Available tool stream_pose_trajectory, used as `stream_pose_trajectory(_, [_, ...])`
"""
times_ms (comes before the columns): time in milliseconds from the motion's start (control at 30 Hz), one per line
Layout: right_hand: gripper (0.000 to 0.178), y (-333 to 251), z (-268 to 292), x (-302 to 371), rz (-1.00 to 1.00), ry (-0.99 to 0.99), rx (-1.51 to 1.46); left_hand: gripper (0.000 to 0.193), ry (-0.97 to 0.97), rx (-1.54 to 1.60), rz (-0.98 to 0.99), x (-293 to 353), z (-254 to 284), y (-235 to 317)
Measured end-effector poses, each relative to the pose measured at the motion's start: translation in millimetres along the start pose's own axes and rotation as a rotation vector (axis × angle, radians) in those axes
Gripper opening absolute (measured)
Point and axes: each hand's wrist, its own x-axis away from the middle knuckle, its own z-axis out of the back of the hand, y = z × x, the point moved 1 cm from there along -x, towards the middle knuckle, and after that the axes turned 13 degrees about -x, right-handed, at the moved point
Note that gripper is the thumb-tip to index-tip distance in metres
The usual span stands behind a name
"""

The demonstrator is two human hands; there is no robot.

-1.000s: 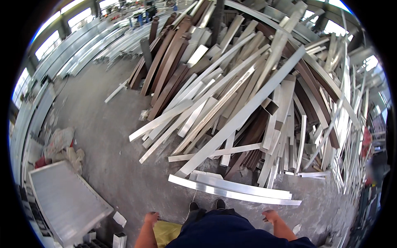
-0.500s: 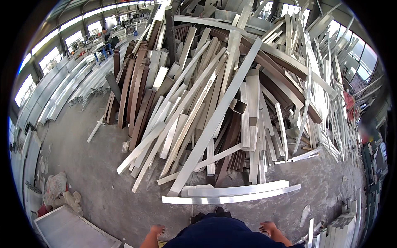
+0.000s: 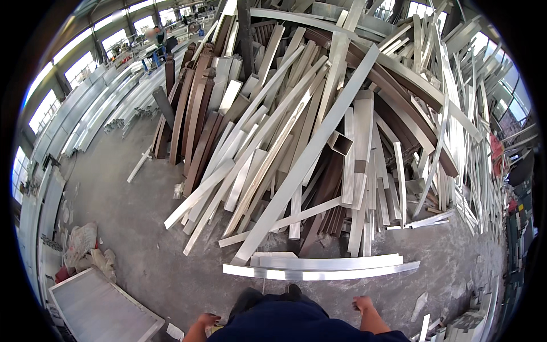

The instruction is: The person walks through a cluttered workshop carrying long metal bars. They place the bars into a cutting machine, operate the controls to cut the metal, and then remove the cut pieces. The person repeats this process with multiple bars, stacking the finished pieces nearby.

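Observation:
A big heap of long aluminium and brown metal profiles (image 3: 319, 131) fills the floor ahead of me. A couple of flat silver profiles (image 3: 322, 267) lie crosswise on the concrete just in front of my feet. My left hand (image 3: 206, 321) hangs at the lower edge, fingers curled, and holds nothing that I can see. At my other side, my right hand (image 3: 362, 305) is loosely closed and empty too. Both hands are apart from the profiles. My dark blue clothing covers the space between them.
A grey flat panel (image 3: 97, 308) lies at the lower left beside crumpled sacks (image 3: 85, 251). Rows of long profiles (image 3: 97, 114) line the left side. A person (image 3: 156, 37) works far back at the upper left. Scrap pieces (image 3: 456, 319) lie at the lower right.
My view has swung to the right and upward across the heap; the grey panel slid toward the lower left corner. My hands stay low at my sides.

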Motion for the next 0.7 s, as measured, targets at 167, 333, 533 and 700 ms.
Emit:
stream_pose_trajectory(167, [0.022,-73,-107,18,0.181,0.004,-0.009,0.045,0.071,-0.193,-0.091,-12,61,-29])
stream_pose_trajectory(333, [0.026,-77,-199,39,0.225,0.082,-0.112,0.042,0.199,-0.164,0.363,-22,164,23])
stream_pose_trajectory(533, [0.03,39,-330,99,0.131,-0.155,0.263,0.046,0.23,-0.229,0.292,-95,344,-33])
stream_pose_trajectory(700, [0.032,50,-447,186,-0.104,-0.119,0.303,0.035,0.361,-0.096,0.193,-145,469,-109])
